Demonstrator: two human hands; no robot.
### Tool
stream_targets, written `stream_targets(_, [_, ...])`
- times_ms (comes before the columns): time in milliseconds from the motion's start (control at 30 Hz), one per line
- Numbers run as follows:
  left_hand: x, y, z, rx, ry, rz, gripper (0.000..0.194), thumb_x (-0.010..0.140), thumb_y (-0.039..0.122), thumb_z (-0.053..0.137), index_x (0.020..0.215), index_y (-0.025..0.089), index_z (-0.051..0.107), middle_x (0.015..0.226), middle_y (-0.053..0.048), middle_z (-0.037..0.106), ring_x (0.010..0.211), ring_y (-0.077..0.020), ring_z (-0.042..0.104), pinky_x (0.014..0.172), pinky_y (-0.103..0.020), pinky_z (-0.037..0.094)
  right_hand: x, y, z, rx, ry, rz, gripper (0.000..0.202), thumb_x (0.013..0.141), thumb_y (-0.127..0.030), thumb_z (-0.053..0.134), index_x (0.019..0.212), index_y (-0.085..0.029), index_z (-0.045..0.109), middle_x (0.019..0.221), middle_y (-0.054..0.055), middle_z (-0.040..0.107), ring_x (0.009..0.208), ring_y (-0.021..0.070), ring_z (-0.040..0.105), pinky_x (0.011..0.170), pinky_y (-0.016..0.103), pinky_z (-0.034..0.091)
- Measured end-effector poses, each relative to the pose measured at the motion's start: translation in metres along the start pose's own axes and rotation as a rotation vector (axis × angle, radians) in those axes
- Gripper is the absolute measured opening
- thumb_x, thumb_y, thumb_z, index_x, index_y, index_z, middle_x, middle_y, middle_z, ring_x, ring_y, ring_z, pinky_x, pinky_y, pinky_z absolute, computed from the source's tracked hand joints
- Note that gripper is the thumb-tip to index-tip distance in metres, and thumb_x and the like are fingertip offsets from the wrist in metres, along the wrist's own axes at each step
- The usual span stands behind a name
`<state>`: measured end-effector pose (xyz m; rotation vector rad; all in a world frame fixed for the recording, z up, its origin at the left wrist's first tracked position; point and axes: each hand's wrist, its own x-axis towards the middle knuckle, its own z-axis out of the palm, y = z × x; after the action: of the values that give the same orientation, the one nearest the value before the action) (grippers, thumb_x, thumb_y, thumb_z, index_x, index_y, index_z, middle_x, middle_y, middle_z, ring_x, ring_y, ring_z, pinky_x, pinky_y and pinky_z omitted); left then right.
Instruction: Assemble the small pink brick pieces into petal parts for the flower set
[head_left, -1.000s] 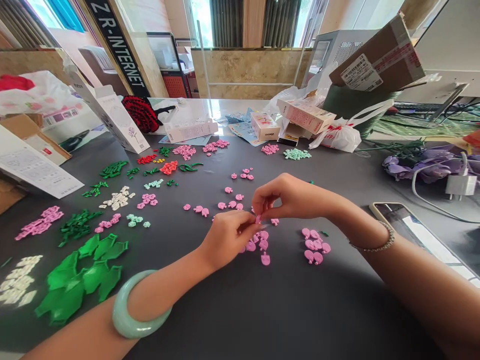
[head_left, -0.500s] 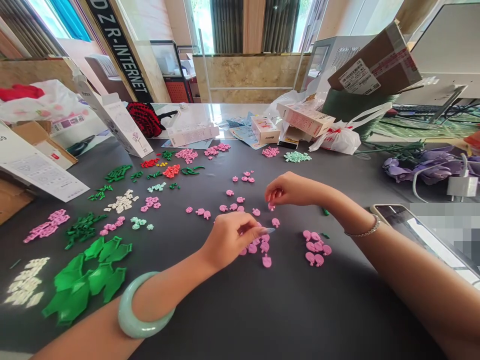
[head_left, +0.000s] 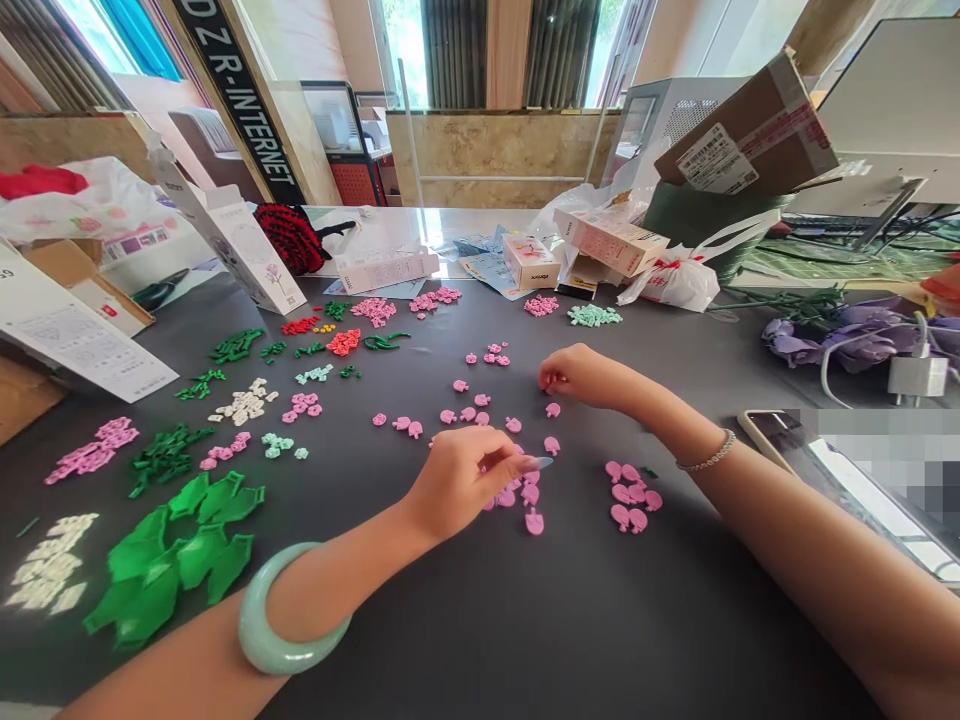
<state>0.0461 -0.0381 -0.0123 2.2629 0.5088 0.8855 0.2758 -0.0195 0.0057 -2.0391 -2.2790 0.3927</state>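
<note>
My left hand (head_left: pixel 469 470) hovers over a cluster of small round pink plastic pieces (head_left: pixel 531 495), its thumb and fingers pressed together; anything in the pinch is hidden. Farther right, my right hand (head_left: pixel 568 372) is low over the table with fingers curled inward, and I cannot make out anything in them. Just below its fingertips lies a single pink piece (head_left: pixel 553 410), apart from the hand. Another pink piece (head_left: pixel 552 445) rests between the two hands. A separate pink group (head_left: pixel 634 494) sits below my right forearm, and more pink pieces (head_left: pixel 468 413) are scattered behind my left hand.
Sorted piles cover the left side: large green leaf pieces (head_left: pixel 176 560), dark green parts (head_left: pixel 166 457), cream pieces (head_left: pixel 244 402) and orange ones (head_left: pixel 343 342). A phone (head_left: pixel 847 490) lies at right near purple flowers (head_left: pixel 847 330). Boxes (head_left: pixel 611 240) and a white bag (head_left: pixel 679 278) line the back.
My right hand has shifted slightly right and away from me, leaving a pink piece on the table beneath its fingertips. My left hand has barely moved.
</note>
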Motion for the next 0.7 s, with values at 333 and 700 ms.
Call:
stream_targets(333, [-0.003, -0.003, -0.002, -0.036, -0.022, 0.019, 0.041, 0.088, 0.040, 0.051, 0.057, 0.014, 0.059, 0.050, 0.002, 0.054, 0.048, -0.0083, 0.047, 0.050, -0.019, 0.036, 0.024, -0.012, 0.002, -0.063, 0.094, -0.134, 0.020, 0.079, -0.006, 0.044, 0.084, -0.015, 0.060, 0.086, 0.006, 0.064, 0.077, 0.0143, 0.054, 0.070, 0.022, 0.037])
stream_targets(700, [-0.004, -0.005, -0.005, -0.036, -0.018, -0.034, 0.043, 0.089, 0.042, 0.049, 0.057, 0.015, 0.059, 0.052, 0.000, 0.057, 0.050, -0.0104, 0.048, 0.050, -0.021, 0.035, 0.061, -0.033, -0.005, -0.242, 0.051, -0.080, 0.016, 0.077, -0.011, 0.052, 0.083, -0.013, 0.066, 0.088, 0.012, 0.067, 0.081, 0.0197, 0.061, 0.064, 0.025, 0.036])
